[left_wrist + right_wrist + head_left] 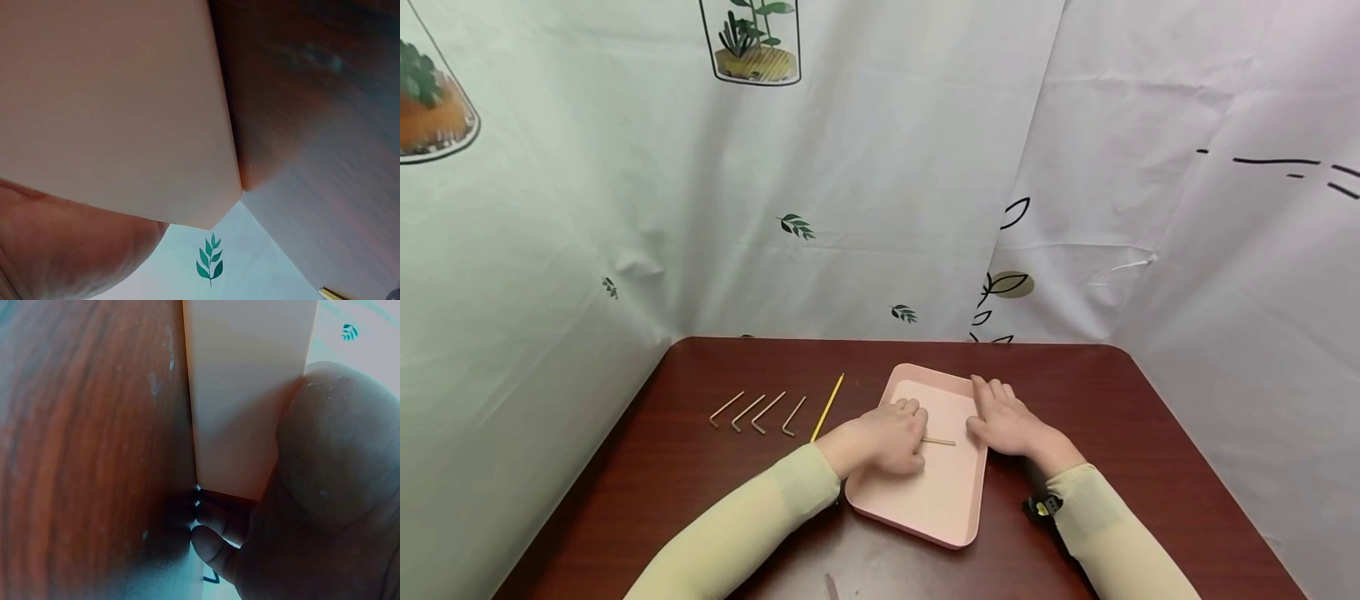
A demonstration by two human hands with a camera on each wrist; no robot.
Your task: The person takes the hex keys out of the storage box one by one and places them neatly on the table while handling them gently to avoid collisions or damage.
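In the head view a pink tray [917, 508] lies aslant on the table. My left hand [891, 437] is over it with curled fingers. A thin brass-coloured rod [940, 442], like the hex keys, sticks out to the right from under this hand; its other end is hidden. My right hand [1011, 425] grips the tray's right rim, thumb over the edge and fingers along the outside. The right wrist view shows the thumb [344, 444] against the tray wall [244, 394]. In the left wrist view the tray wall [112, 112] hides most of the left hand [75, 244].
Several L-shaped hex keys [767, 406] lie in a row left of the tray. A yellow pencil [827, 408] lies between them and the tray. The dark red table [1060, 375] ends at a white printed curtain [865, 167]. A brownish strip [831, 586] is at the near edge.
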